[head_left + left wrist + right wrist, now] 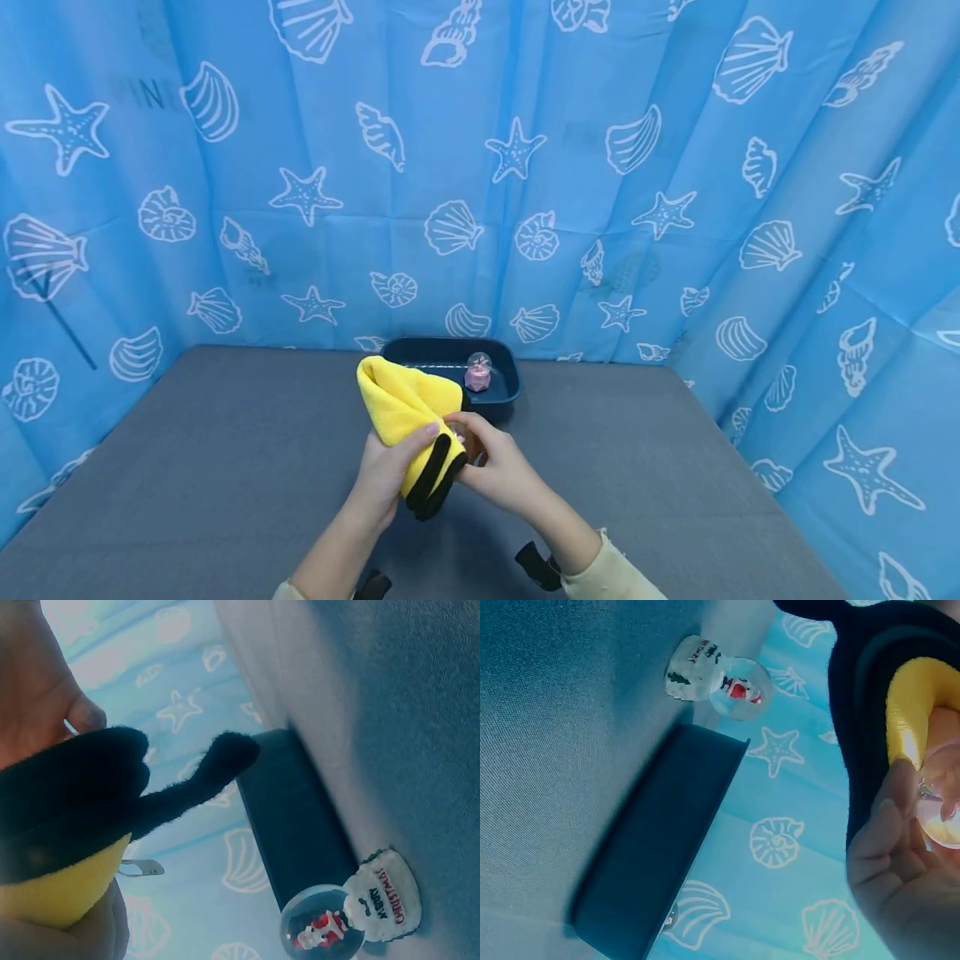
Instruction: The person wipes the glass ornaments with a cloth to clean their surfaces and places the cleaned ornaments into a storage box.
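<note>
My left hand [382, 475] grips a folded yellow cloth [401, 400] with black trim, raised above the table. Close against the cloth's right side, my right hand [510, 471] holds a small snow globe [474, 446] with a brown base, its thumb and fingers around it. In the right wrist view, the clear ball of this snow globe [941, 823] shows beside the yellow fabric. Part of it is hidden by the fingers and the cloth.
Behind the hands stands a dark blue tray [510, 371] with a pink snow globe [477, 372] inside. A white-based Santa snow globe [386, 896] stands beside the tray, hidden by the cloth in the head view. A blue shell-print curtain [465, 167] borders the grey table [247, 450].
</note>
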`<move>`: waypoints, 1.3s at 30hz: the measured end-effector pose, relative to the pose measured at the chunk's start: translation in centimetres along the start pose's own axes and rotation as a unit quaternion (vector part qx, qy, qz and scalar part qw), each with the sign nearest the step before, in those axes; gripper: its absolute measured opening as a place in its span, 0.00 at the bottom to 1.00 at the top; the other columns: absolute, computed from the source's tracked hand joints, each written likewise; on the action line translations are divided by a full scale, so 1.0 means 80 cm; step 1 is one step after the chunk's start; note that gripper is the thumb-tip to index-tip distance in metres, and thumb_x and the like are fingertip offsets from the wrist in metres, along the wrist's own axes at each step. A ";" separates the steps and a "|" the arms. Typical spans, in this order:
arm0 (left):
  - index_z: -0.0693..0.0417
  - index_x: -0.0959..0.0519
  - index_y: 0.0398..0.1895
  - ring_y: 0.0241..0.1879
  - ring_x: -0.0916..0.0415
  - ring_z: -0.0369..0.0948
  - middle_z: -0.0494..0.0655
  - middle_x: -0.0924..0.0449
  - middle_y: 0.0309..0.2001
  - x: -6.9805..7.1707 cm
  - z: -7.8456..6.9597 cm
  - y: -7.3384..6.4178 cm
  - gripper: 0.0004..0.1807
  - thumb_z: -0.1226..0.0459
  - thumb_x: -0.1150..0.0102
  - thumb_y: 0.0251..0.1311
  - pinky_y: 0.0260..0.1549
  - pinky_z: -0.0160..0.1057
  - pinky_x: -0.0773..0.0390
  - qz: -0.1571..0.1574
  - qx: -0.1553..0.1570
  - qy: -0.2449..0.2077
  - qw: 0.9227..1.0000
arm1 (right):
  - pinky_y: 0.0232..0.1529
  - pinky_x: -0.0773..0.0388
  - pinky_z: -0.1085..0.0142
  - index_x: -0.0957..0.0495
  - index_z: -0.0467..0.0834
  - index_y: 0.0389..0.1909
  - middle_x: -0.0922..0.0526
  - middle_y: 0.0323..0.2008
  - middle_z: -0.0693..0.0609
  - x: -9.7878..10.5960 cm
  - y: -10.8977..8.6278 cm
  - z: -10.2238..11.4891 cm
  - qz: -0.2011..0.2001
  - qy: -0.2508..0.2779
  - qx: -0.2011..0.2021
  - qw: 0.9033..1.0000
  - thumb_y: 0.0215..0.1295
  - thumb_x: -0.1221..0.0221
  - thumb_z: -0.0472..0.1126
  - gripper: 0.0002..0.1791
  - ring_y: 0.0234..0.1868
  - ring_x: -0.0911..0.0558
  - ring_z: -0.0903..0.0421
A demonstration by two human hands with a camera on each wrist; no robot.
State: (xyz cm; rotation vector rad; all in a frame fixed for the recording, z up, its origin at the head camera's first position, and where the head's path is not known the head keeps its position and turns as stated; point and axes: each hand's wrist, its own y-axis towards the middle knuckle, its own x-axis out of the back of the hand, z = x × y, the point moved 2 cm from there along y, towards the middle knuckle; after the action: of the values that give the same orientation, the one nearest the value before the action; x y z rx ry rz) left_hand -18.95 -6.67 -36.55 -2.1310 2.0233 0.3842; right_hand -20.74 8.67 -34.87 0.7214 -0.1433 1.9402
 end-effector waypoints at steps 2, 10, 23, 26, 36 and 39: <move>0.61 0.42 0.59 0.42 0.26 0.45 0.54 0.30 0.46 0.000 0.000 -0.001 0.29 0.65 0.39 0.60 0.43 0.40 0.22 -0.006 -0.006 -0.002 1.000 | 0.31 0.25 0.68 0.28 0.40 0.58 0.27 0.31 0.53 -0.001 0.000 0.000 -0.003 0.012 0.000 1.000 0.61 0.37 0.34 0.24 0.30 0.28 0.56; 0.57 0.45 0.64 0.48 0.28 0.45 0.54 0.34 0.52 0.000 0.001 -0.002 0.27 0.61 0.47 0.69 0.49 0.38 0.23 -0.047 0.005 -0.055 0.997 | 0.31 0.25 0.67 0.27 0.38 0.59 0.29 0.30 0.52 -0.005 -0.003 0.001 -0.030 0.029 0.020 0.999 0.60 0.38 0.31 0.24 0.29 0.28 0.56; 0.56 0.46 0.67 0.50 0.27 0.42 0.53 0.33 0.56 0.004 -0.003 0.002 0.33 0.50 0.45 0.68 0.52 0.37 0.24 -0.060 0.041 -0.070 0.995 | 0.35 0.22 0.70 0.24 0.42 0.54 0.26 0.40 0.50 0.003 -0.005 -0.007 -0.095 0.020 0.085 0.992 0.52 0.32 0.24 0.27 0.35 0.28 0.54; 0.58 0.45 0.66 0.48 0.27 0.42 0.53 0.32 0.53 0.000 -0.003 0.002 0.32 0.55 0.43 0.68 0.51 0.37 0.24 -0.027 0.039 -0.058 0.997 | 0.34 0.23 0.69 0.24 0.41 0.52 0.27 0.38 0.50 0.001 -0.003 -0.008 -0.104 0.006 0.129 0.986 0.51 0.33 0.22 0.27 0.34 0.29 0.55; 0.60 0.41 0.59 0.41 0.25 0.42 0.51 0.30 0.45 -0.005 0.003 0.000 0.28 0.66 0.38 0.60 0.43 0.38 0.21 -0.038 0.003 -0.027 0.999 | 0.40 0.25 0.62 0.31 0.39 0.61 0.28 0.47 0.49 -0.001 -0.004 -0.004 -0.044 0.006 0.081 0.996 0.55 0.36 0.25 0.31 0.41 0.30 0.55; 0.61 0.41 0.59 0.41 0.25 0.42 0.51 0.30 0.45 -0.004 0.002 -0.001 0.28 0.68 0.39 0.60 0.42 0.38 0.21 -0.039 -0.016 -0.031 0.999 | 0.40 0.25 0.62 0.34 0.38 0.64 0.28 0.47 0.47 0.004 -0.005 -0.001 -0.022 0.036 0.036 0.998 0.60 0.37 0.32 0.31 0.42 0.29 0.53</move>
State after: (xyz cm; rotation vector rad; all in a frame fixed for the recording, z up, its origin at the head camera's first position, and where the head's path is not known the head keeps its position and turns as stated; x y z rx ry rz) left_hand -18.88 -6.29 -36.63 -2.1810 1.9066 0.4664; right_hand -20.55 9.10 -34.85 0.6956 -0.0125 1.9351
